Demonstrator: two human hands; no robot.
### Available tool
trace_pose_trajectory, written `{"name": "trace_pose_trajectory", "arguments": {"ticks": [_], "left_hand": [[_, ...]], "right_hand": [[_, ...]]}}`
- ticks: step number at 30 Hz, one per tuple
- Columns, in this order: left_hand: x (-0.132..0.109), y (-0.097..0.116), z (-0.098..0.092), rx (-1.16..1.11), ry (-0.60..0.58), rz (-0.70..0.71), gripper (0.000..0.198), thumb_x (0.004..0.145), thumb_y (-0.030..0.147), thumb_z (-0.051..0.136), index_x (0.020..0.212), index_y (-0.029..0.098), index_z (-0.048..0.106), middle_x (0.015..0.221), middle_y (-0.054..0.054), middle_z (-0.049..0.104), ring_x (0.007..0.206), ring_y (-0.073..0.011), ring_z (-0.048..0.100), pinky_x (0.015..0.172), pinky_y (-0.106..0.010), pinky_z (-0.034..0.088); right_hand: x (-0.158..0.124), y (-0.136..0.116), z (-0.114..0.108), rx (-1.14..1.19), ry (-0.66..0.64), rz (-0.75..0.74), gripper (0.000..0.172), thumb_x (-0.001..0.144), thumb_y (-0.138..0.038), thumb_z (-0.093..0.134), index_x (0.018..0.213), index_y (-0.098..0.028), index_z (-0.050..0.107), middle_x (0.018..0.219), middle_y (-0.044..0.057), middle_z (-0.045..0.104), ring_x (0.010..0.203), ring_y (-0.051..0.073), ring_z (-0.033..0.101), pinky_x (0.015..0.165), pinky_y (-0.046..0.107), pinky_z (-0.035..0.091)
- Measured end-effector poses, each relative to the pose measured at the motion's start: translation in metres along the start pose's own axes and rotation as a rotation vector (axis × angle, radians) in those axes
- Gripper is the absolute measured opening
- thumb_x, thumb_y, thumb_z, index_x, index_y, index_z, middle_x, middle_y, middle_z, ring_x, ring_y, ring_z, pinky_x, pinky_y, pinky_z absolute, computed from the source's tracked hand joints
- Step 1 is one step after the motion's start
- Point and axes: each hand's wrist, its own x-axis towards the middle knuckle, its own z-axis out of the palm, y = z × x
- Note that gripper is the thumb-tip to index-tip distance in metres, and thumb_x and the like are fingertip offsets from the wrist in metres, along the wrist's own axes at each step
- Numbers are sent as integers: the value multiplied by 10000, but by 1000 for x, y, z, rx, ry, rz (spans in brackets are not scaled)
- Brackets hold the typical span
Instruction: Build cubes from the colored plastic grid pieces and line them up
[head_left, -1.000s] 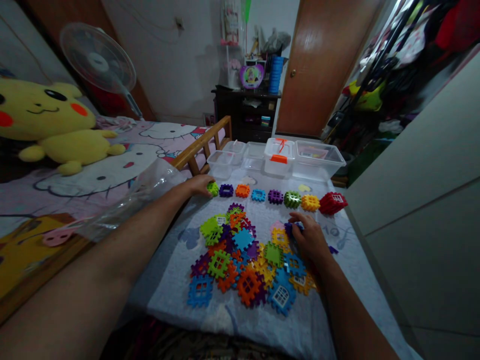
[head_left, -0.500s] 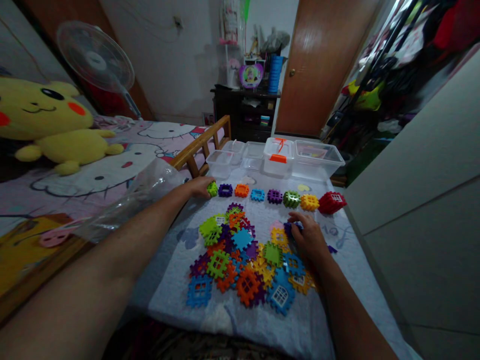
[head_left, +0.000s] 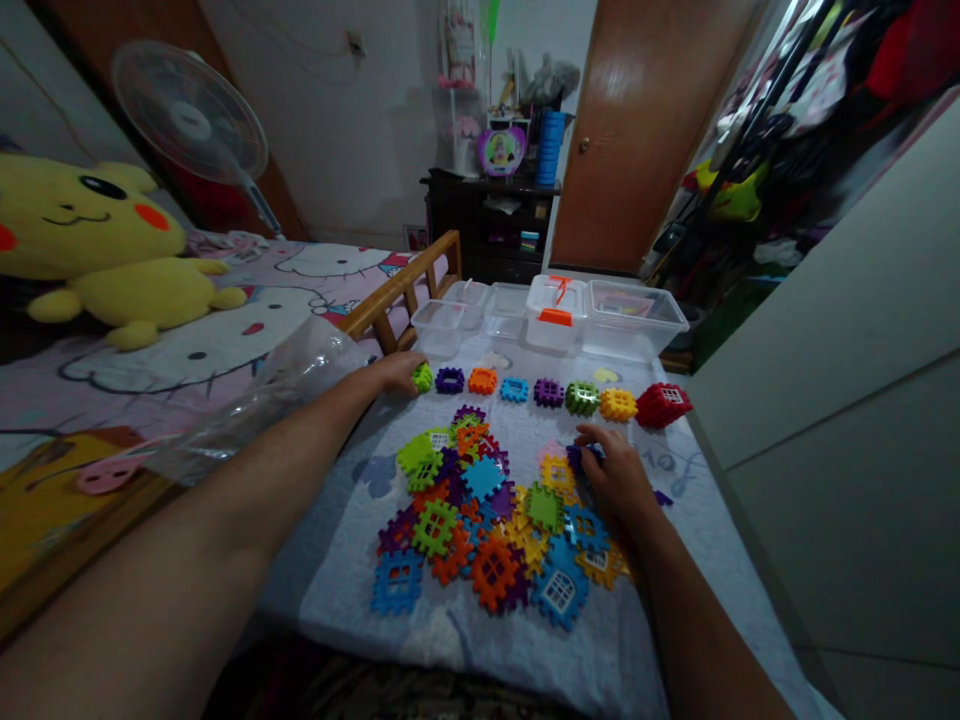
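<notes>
My left hand reaches to the far left end of a row of stacked plastic building tiles, its fingers closed on a lime green stack. Along the row to its right stand a dark purple stack, an orange stack, a blue stack, a green stack, a yellow stack and a long red stack. My right hand rests right of the loose tile pile, its fingers curled over dark purple tiles, partly hidden.
Clear plastic boxes line the far edge of the cloth-covered table, one with an orange-latched lid. A wooden bed rail and a clear plastic bag lie left. One purple piece sits right of my right forearm.
</notes>
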Motion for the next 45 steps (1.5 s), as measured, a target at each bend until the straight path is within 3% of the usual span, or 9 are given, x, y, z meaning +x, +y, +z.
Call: {"name": "trace_pose_trajectory", "arguments": {"ticks": [8, 14, 19, 22, 24, 26, 31, 35, 45], "left_hand": [[0, 1, 0, 17, -10, 6, 522, 565, 210, 636, 1086, 170, 634, 1088, -76, 696, 1022, -245, 646, 859, -251, 500], [-5, 3, -2, 51, 42, 4, 736, 574, 222, 676, 1292, 145, 536, 1304, -132, 608, 1223, -272, 564, 1032, -284, 429], [-31, 18, -11, 104, 217, 32, 806, 622, 283, 704, 1368, 113, 453, 1430, -189, 482, 1352, -338, 425, 1131, -420, 333], [-60, 36, -13, 52, 357, 116, 595, 731, 283, 631, 1292, 126, 510, 1350, -171, 529, 1323, -316, 438, 1123, -442, 331], [-83, 49, -10, -31, 326, 196, 394, 814, 291, 556, 1188, 169, 572, 1253, -125, 582, 1243, -275, 504, 1100, -416, 357], [-105, 61, -3, -144, 236, 236, 348, 872, 368, 522, 1162, 187, 586, 1235, -109, 593, 1204, -252, 534, 1085, -387, 375], [-145, 82, 20, -319, 23, 141, 692, 786, 642, 617, 1306, 193, 537, 1374, -131, 538, 1295, -296, 487, 1101, -391, 369], [-152, 88, 36, -345, 50, 109, 818, 699, 657, 697, 1341, 183, 522, 1390, -146, 524, 1296, -311, 489, 1103, -396, 372], [-148, 98, 36, -394, 114, 108, 505, 808, 382, 569, 1272, 183, 604, 1323, -103, 627, 1214, -266, 584, 1060, -339, 423]], "right_hand": [[-1, 1, 1, -4, 5, 2, 317, 823, -187, 487, 1099, -184, 642, 917, 70, 723, 899, 236, 621, 853, 388, 479], [0, 1, 1, -3, 6, -7, 318, 820, -187, 487, 1094, -180, 648, 915, 76, 721, 905, 238, 622, 856, 393, 487], [0, 0, 1, -14, 12, -22, 318, 817, -185, 481, 1086, -177, 652, 921, 79, 723, 900, 235, 626, 852, 387, 491], [0, -1, 1, -23, 4, -25, 314, 827, -197, 482, 1089, -175, 654, 933, 79, 725, 910, 234, 625, 857, 386, 490], [-1, -2, 1, -34, -4, -19, 310, 834, -201, 482, 1087, -172, 658, 941, 83, 727, 916, 236, 625, 860, 388, 488], [0, -3, 1, -45, -15, -8, 309, 834, -195, 484, 1084, -168, 663, 949, 87, 728, 928, 239, 624, 868, 391, 486], [0, -4, 1, -55, -34, 7, 311, 835, -182, 493, 1089, -168, 673, 958, 89, 726, 941, 236, 627, 881, 381, 484], [0, -4, 1, -54, -40, 0, 310, 840, -183, 500, 1095, -173, 677, 961, 83, 724, 941, 231, 629, 877, 370, 486], [0, -1, 2, -83, -56, 0, 314, 847, -185, 491, 1095, -148, 680, 984, 101, 726, 959, 240, 630, 897, 378, 485]]}}
